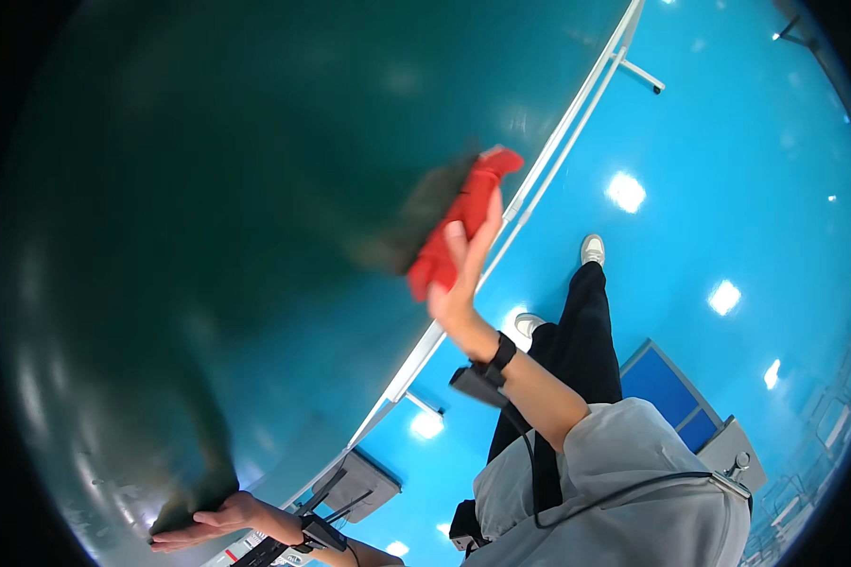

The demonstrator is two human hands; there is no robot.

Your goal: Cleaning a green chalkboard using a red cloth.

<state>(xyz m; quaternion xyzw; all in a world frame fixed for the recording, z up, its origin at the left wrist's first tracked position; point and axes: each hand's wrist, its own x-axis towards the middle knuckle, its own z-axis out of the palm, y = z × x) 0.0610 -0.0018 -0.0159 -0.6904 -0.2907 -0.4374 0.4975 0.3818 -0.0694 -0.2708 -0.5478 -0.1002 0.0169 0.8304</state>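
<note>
Right hand (pixel 461 283) grips red cloth (pixel 459 222); left hand (pixel 208 523) lies flat.

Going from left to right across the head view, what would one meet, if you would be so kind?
Left hand flat at the edge of the dark teal table → right hand holding a red cloth against the table → white shoes on the glossy blue floor → blue panel.
</note>
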